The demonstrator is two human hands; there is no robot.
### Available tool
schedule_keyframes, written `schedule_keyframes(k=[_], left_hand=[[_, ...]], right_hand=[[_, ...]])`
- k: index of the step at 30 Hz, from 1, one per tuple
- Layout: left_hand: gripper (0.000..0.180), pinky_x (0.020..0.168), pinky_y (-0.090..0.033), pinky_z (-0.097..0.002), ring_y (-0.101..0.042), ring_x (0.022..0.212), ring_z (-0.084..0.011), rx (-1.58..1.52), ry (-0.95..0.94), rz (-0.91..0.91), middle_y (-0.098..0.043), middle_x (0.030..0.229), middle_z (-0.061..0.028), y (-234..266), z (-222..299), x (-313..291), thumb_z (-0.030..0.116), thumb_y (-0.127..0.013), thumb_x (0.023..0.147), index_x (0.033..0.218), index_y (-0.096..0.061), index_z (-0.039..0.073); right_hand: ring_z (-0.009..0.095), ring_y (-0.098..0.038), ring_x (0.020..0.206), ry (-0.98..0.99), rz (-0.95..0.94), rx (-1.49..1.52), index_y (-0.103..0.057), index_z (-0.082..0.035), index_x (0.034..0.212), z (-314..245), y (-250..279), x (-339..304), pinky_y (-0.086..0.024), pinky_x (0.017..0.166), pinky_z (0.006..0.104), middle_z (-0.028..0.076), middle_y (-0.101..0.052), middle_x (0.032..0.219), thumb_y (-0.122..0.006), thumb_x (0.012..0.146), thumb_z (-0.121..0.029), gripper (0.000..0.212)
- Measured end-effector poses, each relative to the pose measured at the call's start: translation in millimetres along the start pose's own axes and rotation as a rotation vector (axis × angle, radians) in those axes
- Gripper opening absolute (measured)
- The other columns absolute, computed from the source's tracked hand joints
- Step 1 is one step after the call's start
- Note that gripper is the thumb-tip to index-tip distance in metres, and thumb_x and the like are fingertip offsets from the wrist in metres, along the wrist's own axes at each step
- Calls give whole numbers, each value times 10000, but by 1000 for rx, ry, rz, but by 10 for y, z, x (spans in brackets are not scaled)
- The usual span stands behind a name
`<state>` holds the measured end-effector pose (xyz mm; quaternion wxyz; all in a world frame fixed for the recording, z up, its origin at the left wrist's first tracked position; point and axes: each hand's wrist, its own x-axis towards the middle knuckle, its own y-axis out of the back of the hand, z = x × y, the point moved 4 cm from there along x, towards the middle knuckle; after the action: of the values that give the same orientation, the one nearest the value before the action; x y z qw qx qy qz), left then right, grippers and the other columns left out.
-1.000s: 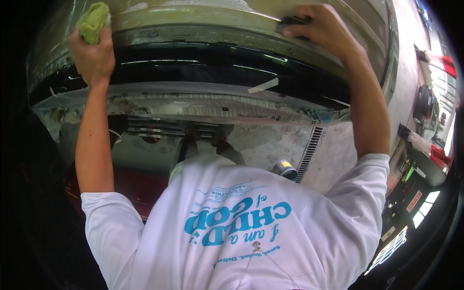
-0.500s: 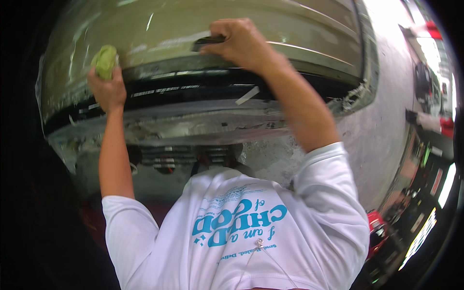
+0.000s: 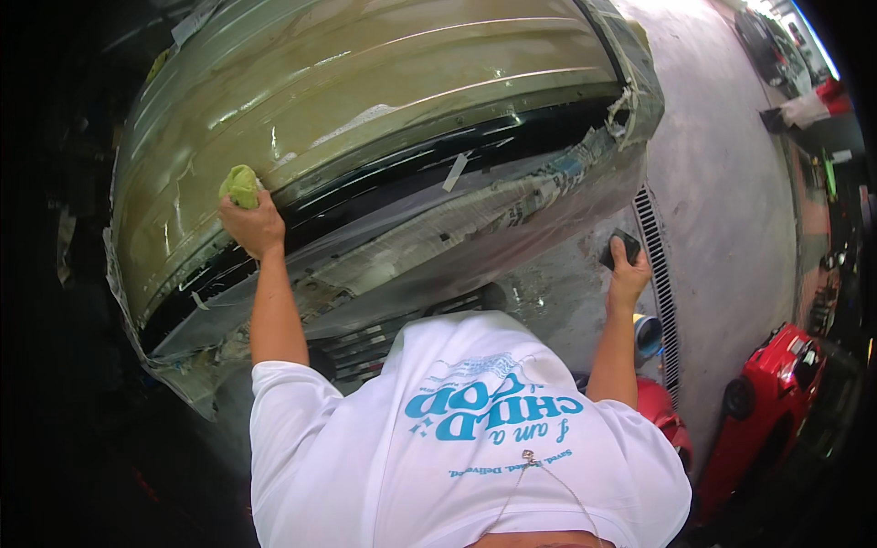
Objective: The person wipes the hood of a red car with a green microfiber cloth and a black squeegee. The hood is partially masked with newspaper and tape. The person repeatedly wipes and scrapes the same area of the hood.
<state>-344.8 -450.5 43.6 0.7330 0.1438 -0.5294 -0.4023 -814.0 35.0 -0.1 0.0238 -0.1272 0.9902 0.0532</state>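
My left hand [image 3: 254, 226] is closed on a crumpled yellow-green cloth [image 3: 241, 184], which rests at the near left part of a vehicle's wide panel [image 3: 429, 55]. The panel is olive-beige, ribbed and shiny as if wet, with a pale patch near its middle. Away from the vehicle, over the floor at the right, my right hand [image 3: 628, 279] grips a small dark block [image 3: 621, 248], thumb on top. Along the panel's near edge runs a glossy black strip [image 3: 402, 169] with a piece of whitish tape [image 3: 455, 172] on it.
Newspaper and plastic masking [image 3: 438, 233] hang below the black strip. A drain grate [image 3: 660, 283] crosses the grey floor at the right, with a can-like container [image 3: 648, 336] beside it. A red car [image 3: 763, 393] stands at the lower right, another vehicle [image 3: 772, 46] far right.
My right hand has left the panel with the dark block, swinging down and right over the floor. The cloth stays in my left hand on the panel. The whole view has turned and shifted.
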Motion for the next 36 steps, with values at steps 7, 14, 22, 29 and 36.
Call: schedule_keyframes(k=[7, 14, 22, 29, 36], left_hand=[[447, 985, -467, -444, -613, 1092, -349, -441, 157, -23, -623, 1151, -189, 95, 102, 203, 189, -767, 825, 1180, -590, -17], [392, 874, -509, -345, -642, 966, -220, -859, -36, -457, -662, 1079, -113, 351, 1444, 275, 116, -712, 821, 1181, -625, -11], [472, 881, -538, -465, -678, 997, -368, -622, -316, -626, -668, 1063, -195, -408, 1654, 23, 212, -765, 807, 1242, -648, 69], [484, 891, -539, -552, -646, 1092, -418, -414, -773, -731, -635, 1156, -179, -514, 2239, -378, 262, -786, 796, 1240, -617, 169], [507, 936, -546, -530, -683, 1105, -410, -257, -643, -844, -691, 1183, -191, -1189, 3324, -449, 380, -692, 841, 1273, -612, 128]], right_hand=[[68, -630, 788, -52, 175, 180, -735, -57, 1072, -3, 272, -913, -509, 715, 234, -32, -713, 935, -838, 920, -182, 222], [71, -638, 823, -25, 182, 270, -732, -38, 1055, -160, 267, -1285, -523, 753, 236, -9, -722, 945, -828, 930, -171, 206], [71, -635, 781, -91, 330, 205, -716, -58, 1094, -8, 619, -1783, -506, 650, 240, -10, -699, 958, -820, 933, -184, 230], [50, -572, 682, -258, 413, 224, -707, -98, 1043, 639, 1165, -2058, -393, 541, 222, -56, -662, 873, -805, 945, -209, 177], [43, -568, 665, -344, 442, 236, -702, -126, 1011, 880, 1140, -1649, -376, 522, 218, -67, -654, 846, -793, 955, -214, 138]])
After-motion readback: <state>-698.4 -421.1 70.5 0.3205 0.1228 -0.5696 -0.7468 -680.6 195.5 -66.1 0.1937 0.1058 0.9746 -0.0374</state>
